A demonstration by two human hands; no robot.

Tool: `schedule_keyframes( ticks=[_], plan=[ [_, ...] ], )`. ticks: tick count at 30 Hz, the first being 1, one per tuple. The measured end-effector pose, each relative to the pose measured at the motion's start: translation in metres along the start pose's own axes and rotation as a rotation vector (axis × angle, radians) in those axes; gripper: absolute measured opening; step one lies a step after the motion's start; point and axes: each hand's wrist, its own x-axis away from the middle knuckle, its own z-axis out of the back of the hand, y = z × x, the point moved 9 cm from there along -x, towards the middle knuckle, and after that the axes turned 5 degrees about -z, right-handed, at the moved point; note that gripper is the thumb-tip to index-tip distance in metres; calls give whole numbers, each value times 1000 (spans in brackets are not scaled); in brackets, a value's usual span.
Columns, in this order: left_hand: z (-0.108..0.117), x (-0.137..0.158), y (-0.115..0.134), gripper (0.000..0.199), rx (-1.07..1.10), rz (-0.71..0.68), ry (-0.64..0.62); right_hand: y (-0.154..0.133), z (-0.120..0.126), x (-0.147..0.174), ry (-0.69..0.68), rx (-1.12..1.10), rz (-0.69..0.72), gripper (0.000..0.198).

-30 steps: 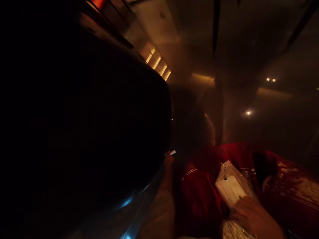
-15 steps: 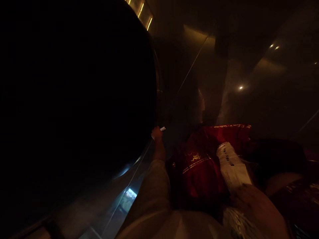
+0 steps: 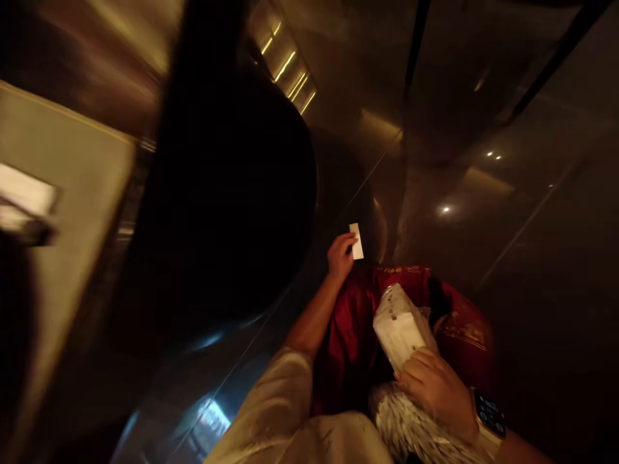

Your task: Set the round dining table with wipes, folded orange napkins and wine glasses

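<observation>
My left hand (image 3: 341, 255) reaches forward over a red cloth and pinches a small flat white packet (image 3: 357, 241), held upright. My right hand (image 3: 432, 385) is closed on the lower end of a stack of similar white packets (image 3: 399, 323), wrapped in clear plastic and marked with dark print. Below my right wrist lies a clear bag (image 3: 411, 425) full of thin pale slivers; what they are I cannot make out. Red cloth with gold patterns (image 3: 345, 328) spreads under both hands.
On the left is the dark rounded side of a table (image 3: 242, 193). A pale surface (image 3: 82, 148) at the far left bears a blurred white object (image 3: 24, 193). The floor (image 3: 459, 258) is dark and glossy, with light reflections. My right wrist wears a watch (image 3: 488, 411).
The view has shifted, bringing the pale surface at left into sight. My left hand now shows more of the white packet, turned upright. My right hand still holds the stack.
</observation>
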Motion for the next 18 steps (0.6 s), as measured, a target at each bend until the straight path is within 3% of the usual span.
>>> schedule_keyframes(
  ticks=[4,8,11,14,18],
  plan=[
    [37,-44,149,18,148,-103,41,-52,84,3,21,23,-24,41],
    [103,-66,254,20,223,-52,82,-107,160,0,83,7,101,41],
    [180,-68,311,23,186,84,205,-155,207,-12,19,15,254,32],
    [270,-52,354,23,177,251,318,-212,234,-27,-188,94,411,30],
    [383,11,371,27,248,523,596,-284,242,-40,-423,197,635,32]
  ],
)
